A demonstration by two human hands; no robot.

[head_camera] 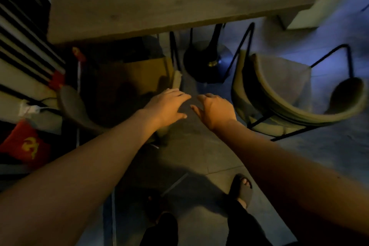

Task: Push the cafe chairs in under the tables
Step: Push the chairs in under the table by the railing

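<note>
A grey-brown table [159,0] fills the top of the head view, with a black pedestal base [207,62] under its near edge. At the left a chair [127,78] with a curved backrest stands partly under the table. At the right a second chair [289,90] with a curved pale backrest and black wire frame stands out from the table, turned at an angle. My left hand [169,106] and my right hand [215,110] hover side by side in the gap between the two chairs, fingers spread, touching neither.
Slatted shelving or steps [22,46] run down the left side, with a red cushion [26,144] and cables on the floor. A white planter box [323,4] with a green plant sits at the top right. My sandalled feet [241,189] stand on grey floor tiles.
</note>
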